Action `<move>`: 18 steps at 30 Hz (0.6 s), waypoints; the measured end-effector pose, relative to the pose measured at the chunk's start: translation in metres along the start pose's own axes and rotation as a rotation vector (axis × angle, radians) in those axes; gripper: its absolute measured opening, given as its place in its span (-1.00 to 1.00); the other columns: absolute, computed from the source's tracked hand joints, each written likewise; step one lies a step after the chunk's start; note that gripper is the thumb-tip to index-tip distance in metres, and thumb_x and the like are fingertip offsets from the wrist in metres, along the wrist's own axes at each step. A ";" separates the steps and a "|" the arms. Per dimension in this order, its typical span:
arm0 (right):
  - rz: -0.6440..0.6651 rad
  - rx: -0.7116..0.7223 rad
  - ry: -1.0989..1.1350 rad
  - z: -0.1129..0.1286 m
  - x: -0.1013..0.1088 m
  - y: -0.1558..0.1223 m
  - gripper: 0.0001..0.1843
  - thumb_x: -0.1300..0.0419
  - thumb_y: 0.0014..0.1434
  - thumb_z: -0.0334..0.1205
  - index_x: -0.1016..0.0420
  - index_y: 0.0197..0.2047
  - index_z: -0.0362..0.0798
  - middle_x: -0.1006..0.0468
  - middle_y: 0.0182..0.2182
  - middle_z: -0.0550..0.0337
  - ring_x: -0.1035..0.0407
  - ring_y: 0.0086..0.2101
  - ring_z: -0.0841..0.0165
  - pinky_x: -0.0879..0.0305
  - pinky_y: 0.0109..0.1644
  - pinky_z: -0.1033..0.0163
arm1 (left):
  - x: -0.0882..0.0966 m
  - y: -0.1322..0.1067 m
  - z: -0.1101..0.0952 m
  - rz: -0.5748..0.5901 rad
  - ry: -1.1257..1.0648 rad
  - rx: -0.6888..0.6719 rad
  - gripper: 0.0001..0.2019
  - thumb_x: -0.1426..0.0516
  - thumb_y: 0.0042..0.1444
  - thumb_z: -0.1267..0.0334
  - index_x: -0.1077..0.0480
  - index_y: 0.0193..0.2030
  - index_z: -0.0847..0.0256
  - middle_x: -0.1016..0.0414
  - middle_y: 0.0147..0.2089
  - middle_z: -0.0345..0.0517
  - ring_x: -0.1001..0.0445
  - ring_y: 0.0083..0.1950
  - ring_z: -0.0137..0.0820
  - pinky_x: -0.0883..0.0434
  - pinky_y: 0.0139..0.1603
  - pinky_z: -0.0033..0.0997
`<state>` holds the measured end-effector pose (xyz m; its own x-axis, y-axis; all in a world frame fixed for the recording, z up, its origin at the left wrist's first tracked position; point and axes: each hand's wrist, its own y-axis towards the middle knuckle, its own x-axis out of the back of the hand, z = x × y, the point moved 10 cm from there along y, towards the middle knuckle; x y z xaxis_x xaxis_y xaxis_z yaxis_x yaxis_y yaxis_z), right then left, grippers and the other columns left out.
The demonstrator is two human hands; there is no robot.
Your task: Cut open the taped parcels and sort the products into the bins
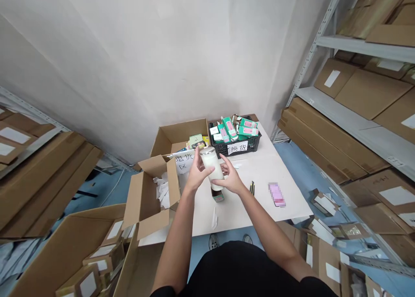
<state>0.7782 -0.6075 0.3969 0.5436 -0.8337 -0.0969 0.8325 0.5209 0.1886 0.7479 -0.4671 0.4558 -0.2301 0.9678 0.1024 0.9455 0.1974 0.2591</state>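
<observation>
Clasping a white bottle (212,166), left hand (195,175) and right hand (232,180) fingers wrap its sides; a dark jar (218,196) stands just beneath them.

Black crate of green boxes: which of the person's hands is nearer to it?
Right. The right hand sits just in front of the crate, on the white bottle; the left hand holds the bottle's far side, further from it.

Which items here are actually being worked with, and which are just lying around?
In use:
- white bottle, silver cap, held by left hand and right hand
- small dark jar on the table, just below the hands

Lying about:
- open carton with white paper
- black crate of green boxes
- pink item
</observation>
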 end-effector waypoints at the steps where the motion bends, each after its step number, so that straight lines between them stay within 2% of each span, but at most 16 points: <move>1: -0.068 0.008 -0.038 0.001 0.005 -0.001 0.33 -0.61 -0.14 -0.05 0.03 0.56 0.20 -0.51 0.03 0.12 -0.49 -0.08 0.23 -0.46 0.03 0.11 | -0.002 0.002 -0.002 -0.015 0.026 0.002 0.20 -0.42 0.03 -0.11 0.21 0.63 0.01 -0.28 0.48 0.14 -0.40 0.39 -0.12 -0.49 0.26 -0.20; 3: -0.083 0.014 -0.062 0.003 0.006 -0.003 0.37 -0.62 -0.15 -0.06 0.08 0.57 0.22 -0.49 0.06 0.11 -0.47 -0.04 0.23 -0.45 0.03 0.12 | -0.004 0.004 -0.006 -0.060 0.062 0.005 0.23 -0.47 -0.02 -0.05 0.20 0.62 0.00 -0.27 0.49 0.13 -0.39 0.40 -0.11 -0.47 0.29 -0.17; 5: 0.038 0.015 -0.013 0.004 -0.001 -0.004 0.40 -0.59 -0.09 -0.05 0.20 0.59 0.23 -0.49 0.08 0.10 -0.47 -0.02 0.23 -0.44 0.06 0.11 | -0.006 0.007 -0.009 -0.084 0.047 0.010 0.22 -0.46 0.01 -0.02 0.21 0.62 0.03 -0.33 0.45 0.14 -0.44 0.36 -0.12 -0.46 0.30 -0.13; 7: 0.126 0.001 0.042 0.002 -0.004 -0.005 0.39 -0.57 -0.03 -0.05 0.27 0.60 0.22 -0.51 0.05 0.12 -0.48 -0.05 0.26 -0.44 0.07 0.10 | -0.012 0.010 -0.008 -0.051 -0.011 0.036 0.23 -0.46 0.02 0.01 0.25 0.63 0.05 -0.39 0.41 0.15 -0.48 0.31 -0.13 -0.46 0.30 -0.12; 8: 0.118 -0.012 0.048 0.000 -0.001 -0.005 0.39 -0.56 -0.03 -0.05 0.28 0.60 0.23 -0.51 0.02 0.14 -0.49 -0.09 0.27 -0.45 0.05 0.11 | -0.014 0.011 -0.007 -0.031 -0.044 0.053 0.24 -0.46 0.02 0.02 0.27 0.63 0.05 -0.40 0.40 0.15 -0.49 0.30 -0.13 -0.47 0.29 -0.13; 10: 0.010 -0.042 0.010 -0.007 0.012 -0.004 0.40 -0.58 -0.06 -0.07 0.23 0.60 0.24 -0.51 -0.03 0.17 -0.48 -0.15 0.29 -0.47 -0.02 0.12 | -0.017 0.016 -0.005 -0.023 -0.079 0.084 0.26 -0.47 0.00 0.04 0.28 0.63 0.03 -0.43 0.37 0.15 -0.50 0.29 -0.15 -0.47 0.27 -0.18; 13: -0.119 -0.051 -0.049 -0.012 0.025 -0.004 0.44 -0.60 -0.13 -0.10 0.23 0.60 0.26 -0.50 -0.01 0.14 -0.47 -0.10 0.24 -0.47 -0.02 0.11 | -0.012 0.022 0.001 -0.086 -0.073 0.120 0.31 -0.51 -0.08 0.08 0.26 0.63 0.07 -0.57 0.20 0.10 -0.57 0.17 -0.19 -0.50 0.20 -0.19; 16: -0.024 -0.044 0.015 -0.013 0.016 -0.003 0.44 -0.56 -0.06 -0.10 0.34 0.61 0.24 -0.50 0.06 0.09 -0.49 -0.04 0.22 -0.45 0.07 0.05 | -0.017 0.027 0.010 -0.059 -0.138 0.160 0.33 -0.51 -0.09 0.05 0.27 0.63 0.13 -0.64 0.06 0.05 -0.62 0.04 -0.23 -0.53 0.14 -0.16; 18: 0.012 -0.053 0.018 -0.013 0.011 -0.003 0.41 -0.54 -0.03 -0.10 0.35 0.61 0.23 -0.52 0.05 0.09 -0.51 -0.07 0.22 -0.46 0.07 0.03 | -0.021 0.029 0.014 -0.027 -0.189 0.158 0.32 -0.50 -0.07 0.04 0.28 0.63 0.11 -0.59 0.16 0.09 -0.59 0.12 -0.21 -0.51 0.19 -0.15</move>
<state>0.7828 -0.6163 0.3829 0.5554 -0.8239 -0.1125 0.8299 0.5406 0.1383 0.7834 -0.4798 0.4480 -0.2230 0.9708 -0.0880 0.9672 0.2316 0.1040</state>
